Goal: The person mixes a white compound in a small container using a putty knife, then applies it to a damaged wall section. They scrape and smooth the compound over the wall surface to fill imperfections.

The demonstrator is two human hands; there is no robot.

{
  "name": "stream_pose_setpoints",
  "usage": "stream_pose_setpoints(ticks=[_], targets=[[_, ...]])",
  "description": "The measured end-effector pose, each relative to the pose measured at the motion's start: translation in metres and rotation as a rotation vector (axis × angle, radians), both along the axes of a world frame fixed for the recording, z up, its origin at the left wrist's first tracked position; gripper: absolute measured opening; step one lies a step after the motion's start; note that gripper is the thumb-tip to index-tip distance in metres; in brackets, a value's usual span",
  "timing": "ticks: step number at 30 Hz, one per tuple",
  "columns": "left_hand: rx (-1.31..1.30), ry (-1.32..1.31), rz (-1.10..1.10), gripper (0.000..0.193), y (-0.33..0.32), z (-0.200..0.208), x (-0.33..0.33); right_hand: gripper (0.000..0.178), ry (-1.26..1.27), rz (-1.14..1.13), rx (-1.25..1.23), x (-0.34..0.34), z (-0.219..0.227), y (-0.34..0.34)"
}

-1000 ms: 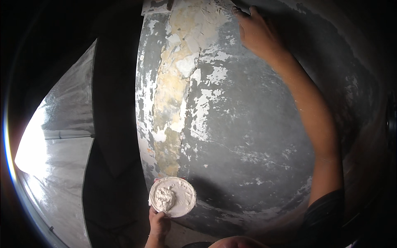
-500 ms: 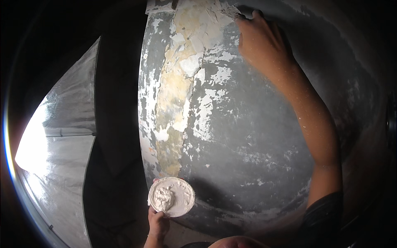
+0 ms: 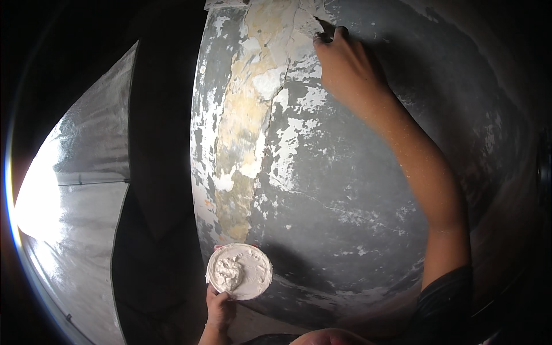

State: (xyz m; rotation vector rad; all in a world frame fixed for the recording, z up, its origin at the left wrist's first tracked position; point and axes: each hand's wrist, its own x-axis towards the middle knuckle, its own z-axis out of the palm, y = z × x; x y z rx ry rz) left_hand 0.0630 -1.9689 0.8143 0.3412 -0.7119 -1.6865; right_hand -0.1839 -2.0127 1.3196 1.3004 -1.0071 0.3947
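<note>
My left hand [image 3: 220, 307] grips a round, shallow lid [image 3: 267, 265] by its near rim, the thumb lying over the edge. A lumpy heap of pale pinkish-white filler [image 3: 229, 273] sits on the lid's left half, with smears around it. At the far end of my reach, my right hand [image 3: 348, 60] is closed on a putty knife [image 3: 324, 24], of which only a dark blade shows; its handle is hidden in the fingers. That blade is against the curved grey surface [image 3: 345, 161], beside a rough cream and yellowish patched strip [image 3: 244, 115].
White worn patches and a crack run along the strip's right side. At the left stands a silvery fabric umbrella-like panel [image 3: 95, 138], lit brightly, with a dark gap between it and the grey surface. A pale block [image 3: 224, 4] shows at the top edge.
My right hand and the putty knife have moved left and a little nearer along the surface. My left hand keeps the lid almost where it was.
</note>
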Motion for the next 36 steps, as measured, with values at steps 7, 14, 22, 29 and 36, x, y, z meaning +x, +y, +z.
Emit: stream_pose_setpoints(ticks=[7,14,22,29,36], targets=[[-0.023,0.042,-0.025,0.069,0.001,0.007,0.005,0.037,-0.301,-0.306,0.369,0.036,-0.035,0.069],[-0.05,0.066,-0.022,0.073,0.005,0.03,-0.009,0.016,-0.064,-0.018,0.088,0.017,-0.033,0.046],[-0.007,0.043,-0.028,0.075,0.006,0.016,-0.012,0.029,0.015,-0.006,0.052,-0.014,-0.023,0.001],[0.033,0.024,-0.009,0.075,0.004,0.009,-0.018,0.031,-0.016,-0.11,0.161,-0.027,-0.046,0.014],[0.001,0.031,-0.011,0.07,0.0,0.011,-0.006,0.04,-0.128,-0.155,0.163,-0.013,-0.055,0.086]])
